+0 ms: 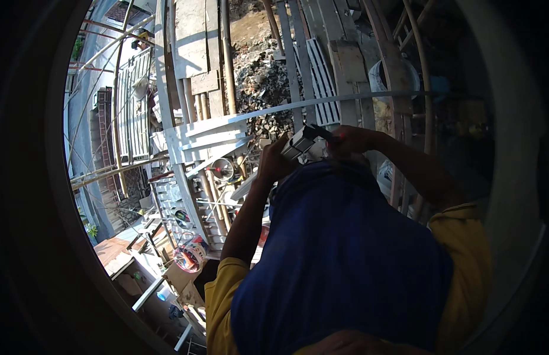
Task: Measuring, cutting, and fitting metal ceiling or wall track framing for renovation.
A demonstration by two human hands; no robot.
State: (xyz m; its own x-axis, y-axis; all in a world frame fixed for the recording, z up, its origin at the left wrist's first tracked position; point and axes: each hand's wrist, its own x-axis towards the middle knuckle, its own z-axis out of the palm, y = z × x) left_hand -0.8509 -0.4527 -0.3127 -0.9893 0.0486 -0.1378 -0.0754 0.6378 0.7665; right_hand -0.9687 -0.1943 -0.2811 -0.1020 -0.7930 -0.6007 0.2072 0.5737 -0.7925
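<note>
Both hands are up in front of the person's chest, working on a small grey-and-white boxy tool [302, 142] held between them — it looks like a handling or adjusting step, not yet any work on the timber below. The left hand [274, 161] is curled around the lower end of the tool, fingers closed on it. The right hand [350, 141] is closed at its upper end, pinching something small and reddish there; what that part is cannot be made out. The tool sits just above the blue cloth [339, 248] covering the person's front, between the two yellow sleeves [224, 290]. A long pale metal strip [322, 103] runs across just beyond the hands, and further down lie grey planks [209, 139], a heap of rubble [260, 83] and bamboo poles [227, 53] — all well apart from the hands. My judgement is that the next move calls for a steady left-hand grip while the right finishes its fine work at the tool's end.
</note>
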